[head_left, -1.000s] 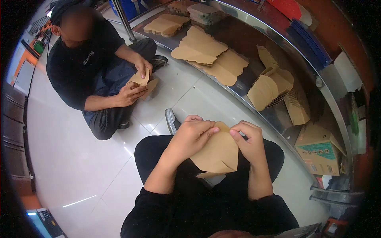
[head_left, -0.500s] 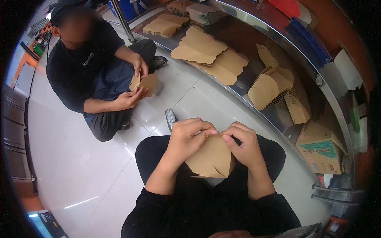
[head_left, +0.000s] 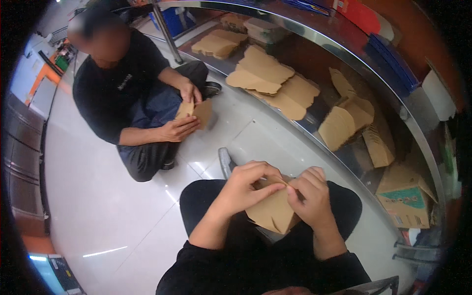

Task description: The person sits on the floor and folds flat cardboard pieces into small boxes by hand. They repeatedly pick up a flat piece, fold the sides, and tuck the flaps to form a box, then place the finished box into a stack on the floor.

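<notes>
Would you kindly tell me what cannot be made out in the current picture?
Carton, far edge, head view: partly hidden by the left hand and right hand.
Carton's underside, head view: faces away.
Co-worker's carton, head view: partly covered by their hands.
Print on the box, head view: too small, blurred.

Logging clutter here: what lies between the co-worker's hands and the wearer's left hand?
In the head view, pale tiled floor and a grey shoe lie between them.

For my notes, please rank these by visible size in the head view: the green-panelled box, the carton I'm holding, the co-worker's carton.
1. Green-panelled box
2. Your carton
3. Co-worker's carton
Both cartons are partly covered.
</notes>
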Demonstrator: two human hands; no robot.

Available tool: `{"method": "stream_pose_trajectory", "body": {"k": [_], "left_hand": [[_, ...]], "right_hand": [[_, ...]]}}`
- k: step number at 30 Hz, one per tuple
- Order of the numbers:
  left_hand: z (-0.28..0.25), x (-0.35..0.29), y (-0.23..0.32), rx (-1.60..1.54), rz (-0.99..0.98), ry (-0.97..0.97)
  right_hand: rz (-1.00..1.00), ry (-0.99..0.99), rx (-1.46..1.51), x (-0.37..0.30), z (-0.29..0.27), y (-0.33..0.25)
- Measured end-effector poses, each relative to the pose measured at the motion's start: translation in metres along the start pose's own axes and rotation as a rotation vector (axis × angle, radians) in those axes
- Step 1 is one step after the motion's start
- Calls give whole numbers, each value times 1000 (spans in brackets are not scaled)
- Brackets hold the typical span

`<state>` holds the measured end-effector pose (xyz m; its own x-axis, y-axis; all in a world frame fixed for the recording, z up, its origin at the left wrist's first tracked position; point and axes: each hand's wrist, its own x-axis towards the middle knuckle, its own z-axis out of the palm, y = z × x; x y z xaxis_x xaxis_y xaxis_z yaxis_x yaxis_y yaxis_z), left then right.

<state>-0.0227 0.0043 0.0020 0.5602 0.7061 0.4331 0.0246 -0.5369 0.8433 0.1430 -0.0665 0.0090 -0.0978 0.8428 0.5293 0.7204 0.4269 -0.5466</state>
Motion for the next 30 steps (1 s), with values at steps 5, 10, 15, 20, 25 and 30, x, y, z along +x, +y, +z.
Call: {"method": "stream_pose_trajectory", "body": {"k": [5, 10, 15, 20, 25, 30], "left_hand": [[-10, -3, 2, 280, 455, 231], [-8, -16, 3, 422, 640, 399], [-7, -18, 4, 338, 629, 428], [-4, -17, 4, 327, 545, 430], [-1, -16, 5, 380, 510, 428], [-4, -19, 3, 488, 603, 419]], "right_hand": [[-76, 236, -41, 3, -6, -10], [-267, 253, -169, 3, -16, -5], [-330, 252, -164, 4, -19, -6], [-283, 262, -101, 3, -15, -6], [-193, 243, -18, 6, -12, -5], [-172, 222, 22, 7, -14, -5]]}}
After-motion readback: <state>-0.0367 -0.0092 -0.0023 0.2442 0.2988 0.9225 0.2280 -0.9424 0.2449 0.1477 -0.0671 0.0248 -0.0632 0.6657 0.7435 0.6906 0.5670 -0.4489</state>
